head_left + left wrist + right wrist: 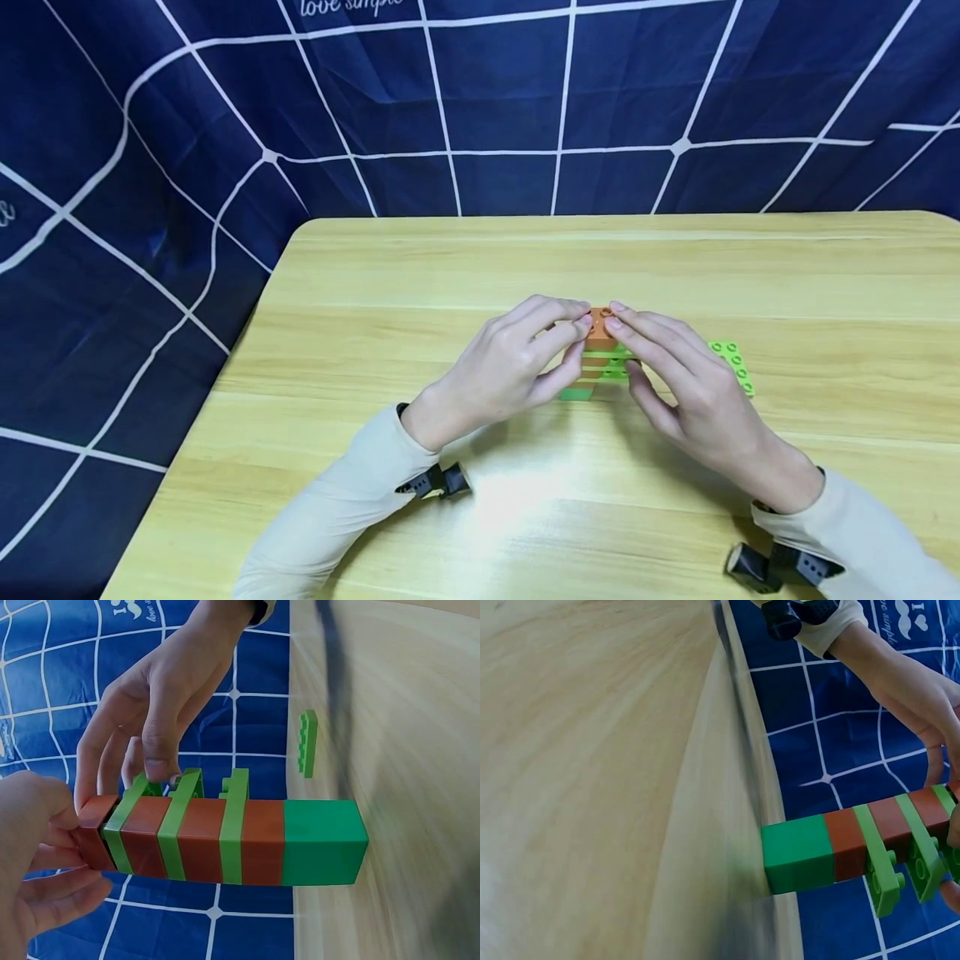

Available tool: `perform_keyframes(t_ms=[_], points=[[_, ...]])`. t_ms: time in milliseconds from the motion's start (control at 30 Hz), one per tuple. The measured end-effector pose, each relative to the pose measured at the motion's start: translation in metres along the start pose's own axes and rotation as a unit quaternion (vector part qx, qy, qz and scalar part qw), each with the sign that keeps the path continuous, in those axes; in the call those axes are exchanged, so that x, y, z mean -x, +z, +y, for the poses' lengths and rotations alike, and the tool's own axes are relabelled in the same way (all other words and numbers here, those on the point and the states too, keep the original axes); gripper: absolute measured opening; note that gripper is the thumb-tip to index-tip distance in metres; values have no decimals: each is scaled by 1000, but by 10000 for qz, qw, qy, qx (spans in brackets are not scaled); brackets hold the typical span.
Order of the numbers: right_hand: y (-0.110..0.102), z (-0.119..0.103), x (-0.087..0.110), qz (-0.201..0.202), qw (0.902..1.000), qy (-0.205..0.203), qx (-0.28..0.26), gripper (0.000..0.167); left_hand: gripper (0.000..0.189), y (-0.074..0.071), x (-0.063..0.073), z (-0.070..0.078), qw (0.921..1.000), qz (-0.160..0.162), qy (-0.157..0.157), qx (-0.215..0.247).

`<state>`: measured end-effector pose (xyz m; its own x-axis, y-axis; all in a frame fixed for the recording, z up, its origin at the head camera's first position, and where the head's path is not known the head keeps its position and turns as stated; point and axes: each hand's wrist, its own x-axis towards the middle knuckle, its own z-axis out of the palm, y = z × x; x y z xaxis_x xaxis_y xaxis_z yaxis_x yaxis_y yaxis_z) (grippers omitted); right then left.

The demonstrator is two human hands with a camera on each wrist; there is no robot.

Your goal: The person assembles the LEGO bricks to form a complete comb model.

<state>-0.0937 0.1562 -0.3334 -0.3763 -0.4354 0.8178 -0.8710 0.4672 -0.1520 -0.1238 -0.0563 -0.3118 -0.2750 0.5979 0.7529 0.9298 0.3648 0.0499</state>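
Observation:
A tower of toy building bricks stands on the table. Its base is a dark green brick [322, 841]; above it, orange-brown bricks [844, 844] alternate with light green plates [881, 862] that jut out toward the right hand. At the top is an orange brick [600, 340], slightly tilted, with a thin dark gap under it in the left wrist view. My left hand [510, 358] pinches this top brick from the left. From the right, my right hand [697, 383] holds it with the fingertips, its thumb beside the protruding plates.
A loose light green plate [733, 365], studs up, lies on the wooden table [420, 275] to the right of the tower, partly behind the right hand. A dark blue cloth [495, 100] with white lines hangs behind the table and on its left.

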Motion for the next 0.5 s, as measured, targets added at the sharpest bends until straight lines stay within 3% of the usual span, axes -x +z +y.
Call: perform_keyframes(t_ms=[233, 500], points=[[10, 2, 3, 226, 9997, 47, -72, 36, 13, 2, 4, -4, 9999, 92, 79, 8], [16, 1, 2, 474, 9987, 151, -111, 34, 15, 1, 8, -8, 10000, -49, 71, 17]])
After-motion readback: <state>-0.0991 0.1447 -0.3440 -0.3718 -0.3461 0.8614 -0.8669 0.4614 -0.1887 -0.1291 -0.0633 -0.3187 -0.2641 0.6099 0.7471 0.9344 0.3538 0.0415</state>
